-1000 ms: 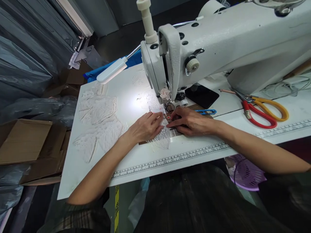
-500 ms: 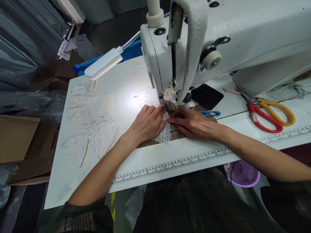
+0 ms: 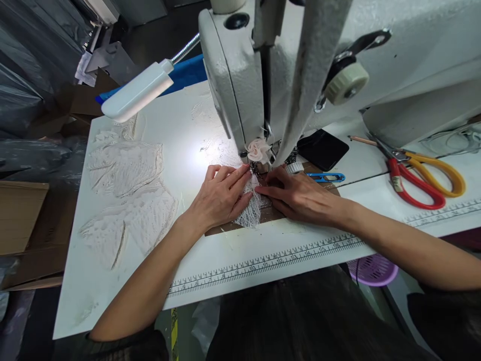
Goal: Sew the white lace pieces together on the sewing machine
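Note:
A piece of white lace fabric (image 3: pixel 250 210) lies under the needle area of a white sewing machine (image 3: pixel 235 90). My left hand (image 3: pixel 221 196) rests flat on the lace left of the presser foot (image 3: pixel 259 169), fingers stretched forward and thumb apart. On the other side, my right hand (image 3: pixel 296 195) is closed, thumb and fingers pinching at the lace edge beside the foot; its fingertips are partly hidden. A pale pink gathered fabric scrap (image 3: pixel 258 149) hangs on the machine just above the foot.
More white lace pieces (image 3: pixel 131 170) lie on the left of the table (image 3: pixel 75 281). A lamp (image 3: pixel 137 93) lights the sewing area. To the right are a black phone-like slab (image 3: pixel 323 149), a blue thread snipper (image 3: pixel 326 177), and red-and-yellow-handled scissors (image 3: pixel 417 185). A printed ruler (image 3: pixel 263 265) runs along the front edge.
The view has shifted closer to the machine, whose head looks larger. Both hands stay at the presser foot on the lace, with only slight movement.

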`<state>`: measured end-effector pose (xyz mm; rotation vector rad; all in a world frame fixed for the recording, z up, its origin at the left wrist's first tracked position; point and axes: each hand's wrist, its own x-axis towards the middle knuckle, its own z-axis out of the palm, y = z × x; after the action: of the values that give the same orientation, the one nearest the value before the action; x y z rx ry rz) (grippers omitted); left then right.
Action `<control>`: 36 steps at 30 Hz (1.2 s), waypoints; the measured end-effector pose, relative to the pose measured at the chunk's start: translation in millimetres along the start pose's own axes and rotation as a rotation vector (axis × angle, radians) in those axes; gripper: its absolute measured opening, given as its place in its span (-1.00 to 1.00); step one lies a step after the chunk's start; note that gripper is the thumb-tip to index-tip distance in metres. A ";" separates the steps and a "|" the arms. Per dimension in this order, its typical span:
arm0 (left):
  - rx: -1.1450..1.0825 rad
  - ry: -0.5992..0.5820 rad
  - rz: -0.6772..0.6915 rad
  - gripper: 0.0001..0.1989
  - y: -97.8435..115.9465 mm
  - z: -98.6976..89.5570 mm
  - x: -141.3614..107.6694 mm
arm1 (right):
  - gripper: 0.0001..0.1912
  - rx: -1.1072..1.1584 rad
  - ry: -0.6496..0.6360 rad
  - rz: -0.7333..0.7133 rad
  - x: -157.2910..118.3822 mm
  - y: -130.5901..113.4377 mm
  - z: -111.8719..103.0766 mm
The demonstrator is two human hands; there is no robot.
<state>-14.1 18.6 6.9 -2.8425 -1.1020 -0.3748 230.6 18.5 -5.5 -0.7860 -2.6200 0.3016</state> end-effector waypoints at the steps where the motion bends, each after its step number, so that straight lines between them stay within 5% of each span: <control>1: -0.001 -0.002 0.000 -0.61 -0.1 0.3 0.0 | -0.64 0.004 -0.003 0.000 -0.1 0.4 0.0; 21: 0.017 0.012 -0.061 -0.60 10.8 4.9 -1.7 | -0.67 0.122 0.113 -0.011 0.0 6.7 7.6; 26: 0.058 0.116 -0.031 -0.67 15.1 6.6 -1.8 | -0.67 0.109 0.121 -0.012 -1.9 9.3 11.2; 36: -0.083 0.103 -0.034 -0.75 14.5 1.5 0.3 | -0.67 0.061 0.089 0.009 -1.2 5.5 8.3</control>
<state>-3.8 8.3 5.9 -2.8408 -1.1421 -0.5758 230.7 21.6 -15.1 -0.7729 -2.5129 0.3391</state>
